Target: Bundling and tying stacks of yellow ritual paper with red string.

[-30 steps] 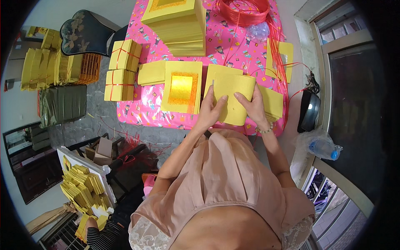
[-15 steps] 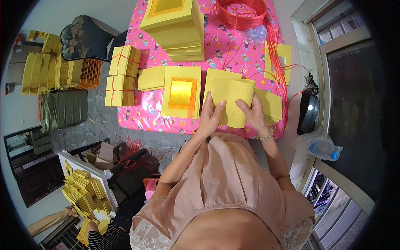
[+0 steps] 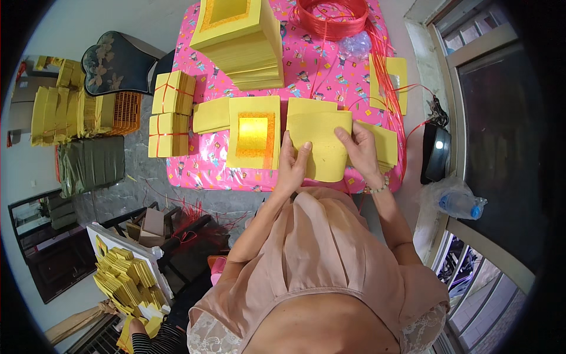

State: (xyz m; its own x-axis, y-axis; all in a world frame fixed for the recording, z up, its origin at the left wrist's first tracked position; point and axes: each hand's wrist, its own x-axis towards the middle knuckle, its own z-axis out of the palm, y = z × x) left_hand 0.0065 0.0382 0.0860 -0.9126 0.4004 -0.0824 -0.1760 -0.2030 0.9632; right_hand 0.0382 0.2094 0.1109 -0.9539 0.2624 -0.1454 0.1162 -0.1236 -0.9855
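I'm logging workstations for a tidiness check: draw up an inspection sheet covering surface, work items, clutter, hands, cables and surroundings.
Surface: pink patterned tablecloth.
Work items: yellow paper, held; tall yellow stack; ribbon-tied bundles.
Clutter: red ribbon coil, trailing strands; crumpled clear plastic beside it.
Hands: left hand and right hand grip the yellow paper's opposite sides.
Cables: dark bundle, probably cable, by a black device.
Surroundings: dark chair; another person's striped sleeve, lower left.

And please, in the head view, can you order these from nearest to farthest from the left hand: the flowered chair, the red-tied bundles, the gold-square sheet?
From the left hand:
1. Gold-square sheet: just to its left, on the pink table.
2. Red-tied bundles: farther left, by the table's left edge.
3. Flowered chair: upper left, beyond the bundles.
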